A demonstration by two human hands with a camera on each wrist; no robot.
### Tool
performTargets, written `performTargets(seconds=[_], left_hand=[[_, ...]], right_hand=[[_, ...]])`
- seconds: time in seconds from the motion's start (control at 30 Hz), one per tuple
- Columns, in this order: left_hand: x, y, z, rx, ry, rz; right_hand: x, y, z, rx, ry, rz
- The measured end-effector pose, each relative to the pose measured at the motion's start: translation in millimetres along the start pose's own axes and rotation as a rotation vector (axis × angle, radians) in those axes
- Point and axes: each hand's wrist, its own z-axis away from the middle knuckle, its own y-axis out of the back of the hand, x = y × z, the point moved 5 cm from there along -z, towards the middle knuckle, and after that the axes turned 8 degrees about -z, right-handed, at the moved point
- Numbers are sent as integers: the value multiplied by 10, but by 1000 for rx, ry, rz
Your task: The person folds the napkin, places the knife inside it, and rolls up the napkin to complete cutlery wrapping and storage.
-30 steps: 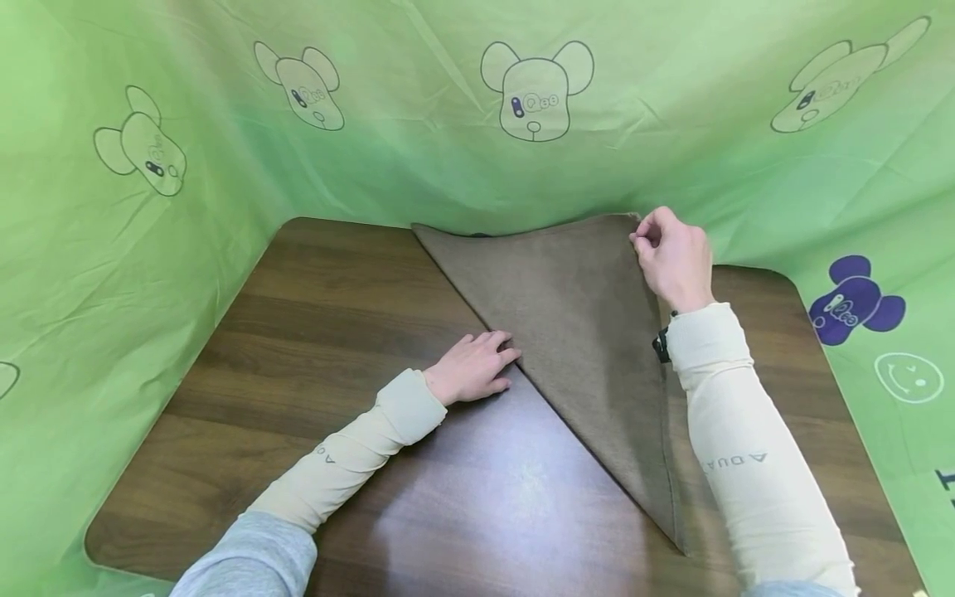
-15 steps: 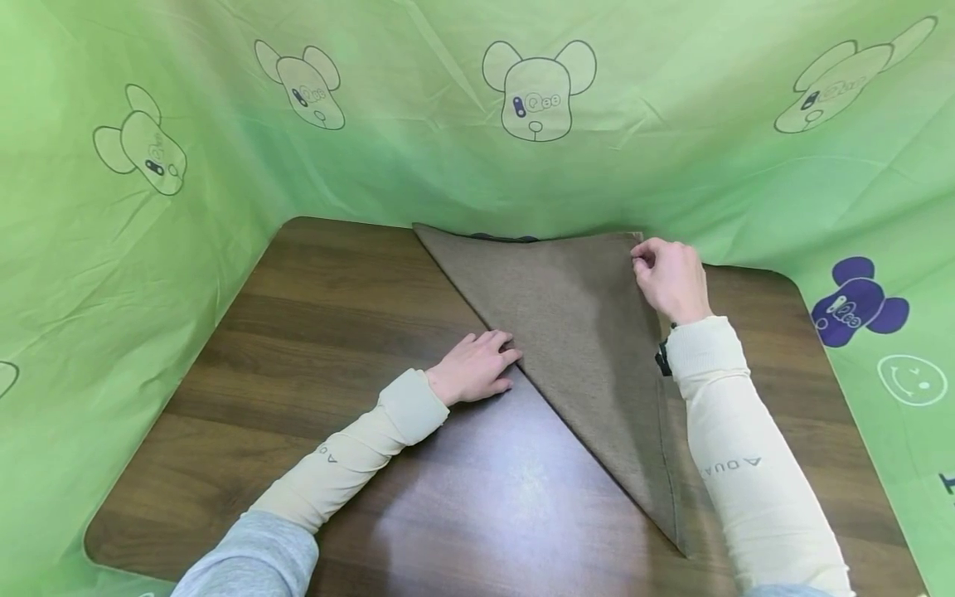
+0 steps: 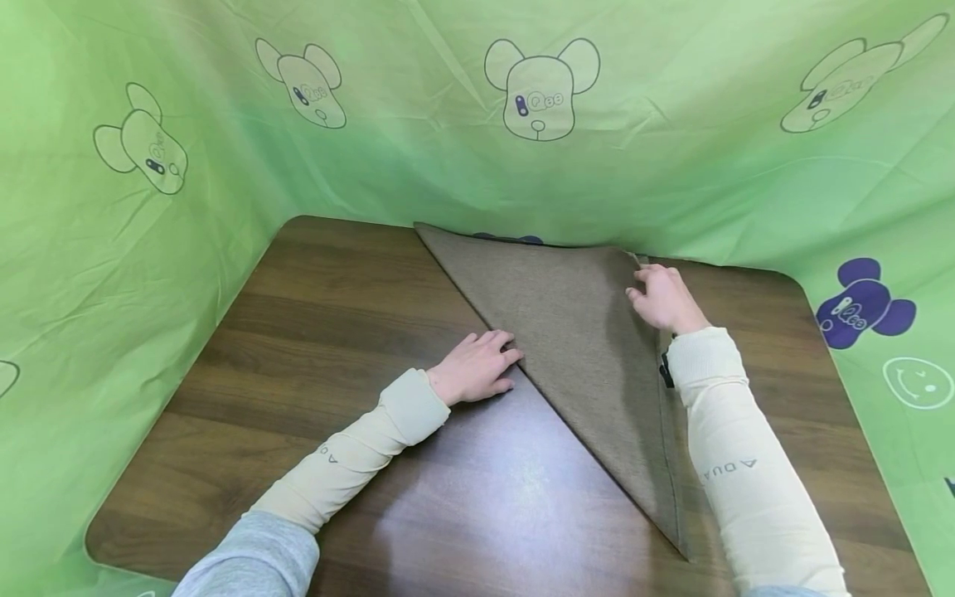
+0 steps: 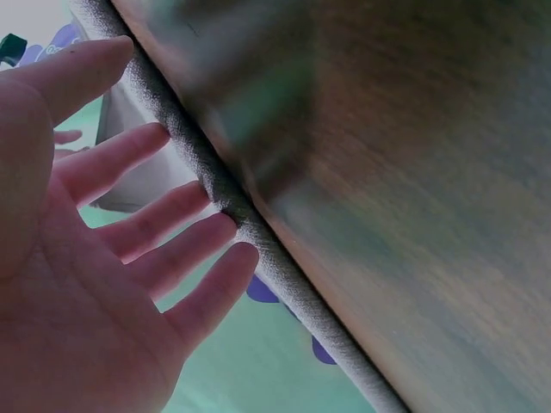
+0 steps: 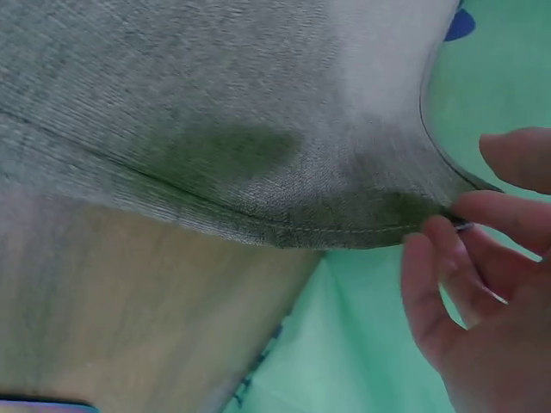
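A grey-brown cloth [image 3: 552,323] with a stitched hem lies folded into a triangle, its long fold running diagonally across the wooden table [image 3: 313,332]. My left hand [image 3: 475,367] rests palm down at the middle of that fold. In the left wrist view its fingers [image 4: 155,215] are spread and fairly straight, with the tips along the rounded folded edge. At the back right corner of the cloth is my right hand [image 3: 664,297]. The right wrist view shows its fingertips [image 5: 439,237] touching the hemmed corner, while the thumb [image 5: 516,159] stands apart from them.
Green fabric [image 3: 418,149] printed with bear heads hangs close along the table's back and sides. The cloth's back edge lies right at the table's far edge. Its front point [image 3: 682,547] reaches toward the near side, beside the right sleeve [image 3: 746,464].
My right hand has lowered the cloth's back right corner toward the table and come nearer, and its thumb has parted from the fingers. The left hand has stayed in place.
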Motion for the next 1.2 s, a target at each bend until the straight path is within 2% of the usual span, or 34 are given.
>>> performTargets(seconds=[0.23,0.4,0.77,1.2], left_hand=[[-5,-21,-16,-20,4,2],[-12,-7,-10,-13,0,1],[-2,-5,-22,-29,-7,-12],[-15,18,-18,-10,-8,-26]], right_hand=[[83,-186,-25,-131,12,12],[146,-276,-49,-179,-22,-12],[273,-284,-86,-204,-110,-59],[293,-237,-159,-171,-113,-53]])
